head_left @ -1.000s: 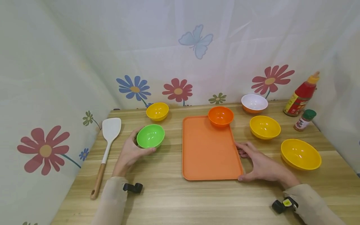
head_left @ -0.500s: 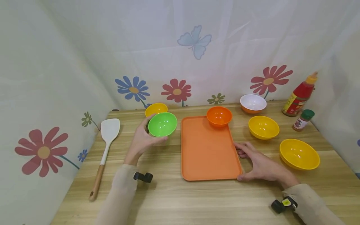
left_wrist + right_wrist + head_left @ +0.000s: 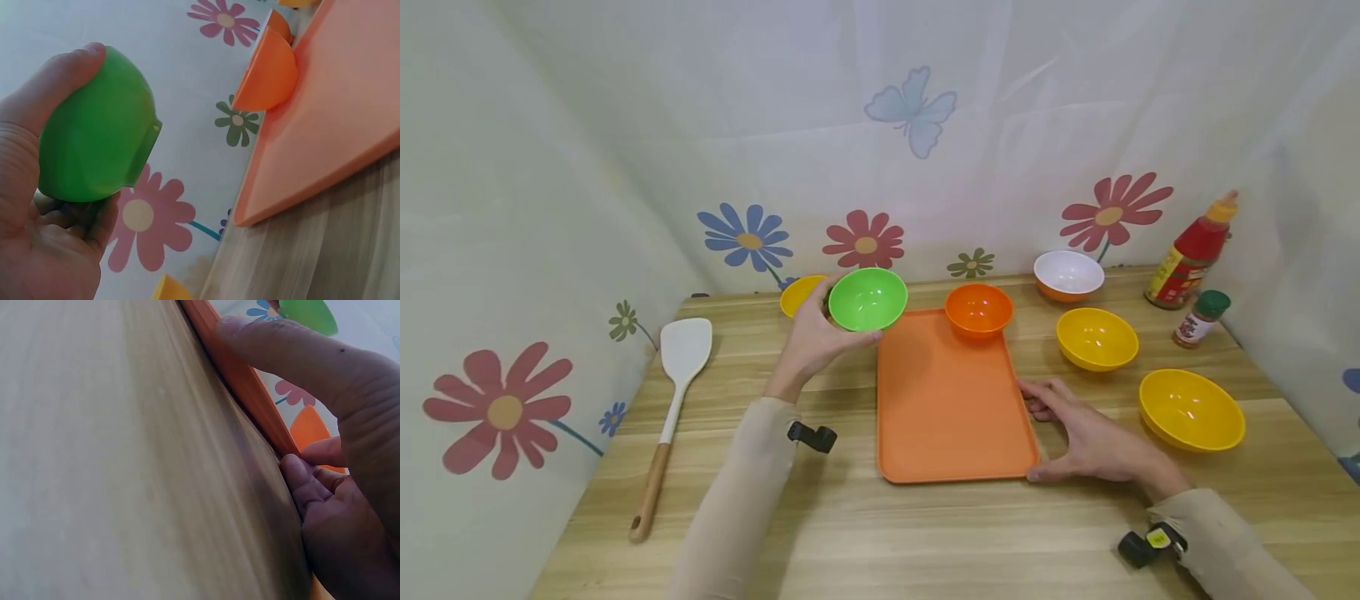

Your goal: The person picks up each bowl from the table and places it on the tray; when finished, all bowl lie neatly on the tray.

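Observation:
My left hand (image 3: 816,333) holds a green bowl (image 3: 868,300) in the air, thumb on the near side. It hangs beyond the tray's far left corner, its inside facing the head camera; the left wrist view shows the outside and foot of the green bowl (image 3: 103,128). An orange rectangular tray (image 3: 955,408) lies on the table. Along its right edge rests my right hand (image 3: 1086,437), thumb at the near corner and fingertips against the side. In the right wrist view, the thumb (image 3: 281,353) touches the rim. An orange bowl (image 3: 979,310) sits at the tray's far right corner.
A yellow bowl (image 3: 797,293) stands behind the left hand, partly hidden. At left lies a white spatula (image 3: 685,350). On the right are two yellow bowls (image 3: 1097,339) (image 3: 1191,408), a white-lined bowl (image 3: 1069,275), a red sauce bottle (image 3: 1191,254) and a green-capped jar (image 3: 1201,319).
The left hand has carried the green bowl rightward and away from me, toward the tray, now partly covering the far yellow bowl. The right hand has stayed at the tray's edge.

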A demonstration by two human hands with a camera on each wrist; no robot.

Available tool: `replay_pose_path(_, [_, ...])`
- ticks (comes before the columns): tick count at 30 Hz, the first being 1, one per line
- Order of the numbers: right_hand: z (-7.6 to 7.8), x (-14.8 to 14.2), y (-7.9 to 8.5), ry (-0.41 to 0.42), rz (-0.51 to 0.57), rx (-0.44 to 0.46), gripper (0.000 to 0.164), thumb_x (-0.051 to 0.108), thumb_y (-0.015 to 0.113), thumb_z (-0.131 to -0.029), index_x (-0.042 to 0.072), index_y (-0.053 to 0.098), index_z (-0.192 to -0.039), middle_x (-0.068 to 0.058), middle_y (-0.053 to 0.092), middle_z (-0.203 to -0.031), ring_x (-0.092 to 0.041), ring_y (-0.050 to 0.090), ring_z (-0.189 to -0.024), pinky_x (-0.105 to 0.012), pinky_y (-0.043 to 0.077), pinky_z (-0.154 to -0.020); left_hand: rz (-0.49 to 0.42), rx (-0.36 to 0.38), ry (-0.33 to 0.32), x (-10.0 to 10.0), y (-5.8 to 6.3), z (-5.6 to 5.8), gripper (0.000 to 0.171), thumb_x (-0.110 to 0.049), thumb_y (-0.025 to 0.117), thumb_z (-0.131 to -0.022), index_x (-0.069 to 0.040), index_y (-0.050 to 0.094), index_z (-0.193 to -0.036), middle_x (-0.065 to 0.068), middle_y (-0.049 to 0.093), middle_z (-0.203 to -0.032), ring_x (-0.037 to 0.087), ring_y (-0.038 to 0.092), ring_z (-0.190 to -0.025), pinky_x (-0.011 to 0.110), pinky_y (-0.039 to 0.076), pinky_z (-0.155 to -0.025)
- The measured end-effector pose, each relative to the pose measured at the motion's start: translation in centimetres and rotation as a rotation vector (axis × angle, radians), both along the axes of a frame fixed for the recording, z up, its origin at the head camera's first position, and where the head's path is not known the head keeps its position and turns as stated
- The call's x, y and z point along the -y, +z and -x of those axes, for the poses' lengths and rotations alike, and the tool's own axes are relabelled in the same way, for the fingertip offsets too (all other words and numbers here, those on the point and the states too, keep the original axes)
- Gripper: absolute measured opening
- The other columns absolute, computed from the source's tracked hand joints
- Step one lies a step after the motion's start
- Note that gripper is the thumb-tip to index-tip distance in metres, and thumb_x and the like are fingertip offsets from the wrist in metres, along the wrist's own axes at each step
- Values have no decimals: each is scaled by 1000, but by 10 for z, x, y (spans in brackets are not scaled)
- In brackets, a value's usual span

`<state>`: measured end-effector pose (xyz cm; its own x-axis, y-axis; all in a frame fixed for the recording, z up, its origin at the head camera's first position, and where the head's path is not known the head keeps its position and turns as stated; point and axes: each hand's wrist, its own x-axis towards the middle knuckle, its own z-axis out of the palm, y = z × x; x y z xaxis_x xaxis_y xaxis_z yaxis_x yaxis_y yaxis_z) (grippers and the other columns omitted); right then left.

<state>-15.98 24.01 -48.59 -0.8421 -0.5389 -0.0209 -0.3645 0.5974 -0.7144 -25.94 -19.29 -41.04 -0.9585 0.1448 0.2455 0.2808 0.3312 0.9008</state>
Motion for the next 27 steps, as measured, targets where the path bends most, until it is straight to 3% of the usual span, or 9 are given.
replay_pose_path(16, [1,-3,3,9,10,44,123,50,101,-79,15,31,-175,-7,44,-154,-31,60,-142,-56,48,-122,29,49,8,-24,-3,29,114,-40,107,-72,-20,46,-166,5,59,-155,30,60,-137,52,58,-115])
replay_pose_path(27, [0,-2,1,8,18,28,124,51,102,-78,15,32,-174,-7,45,-154,-29,60,-141,-52,49,-122,47,96,8,-36,-14,44,117,-40,106,-73,-16,43,-169,7,55,-162,32,56,-141,53,53,-121])
